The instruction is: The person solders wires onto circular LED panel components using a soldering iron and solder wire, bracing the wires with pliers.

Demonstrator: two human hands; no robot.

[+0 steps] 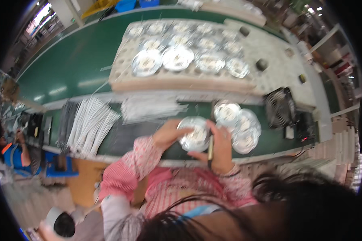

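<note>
A shiny round metal disc [194, 140] with a pale centre is in front of me at the bench's near edge. My left hand [167, 134] grips its left side, with the thumb lying over the top. On the other side, my right hand [222, 150] has its fingers at the disc's right rim. Along that palm runs a slim, pen-like tool [210, 149], dark with a yellowish section; blur hides its exact kind. Several similar discs [245, 138] lie overlapping just right of my right hand.
Bundles of white wires [93, 124] and grey wires [68, 122] lie on the left. Beyond stands a pale board [122, 76] with rows of discs. A black fan [279, 107] sits at right. Another person [18, 154] is at far left.
</note>
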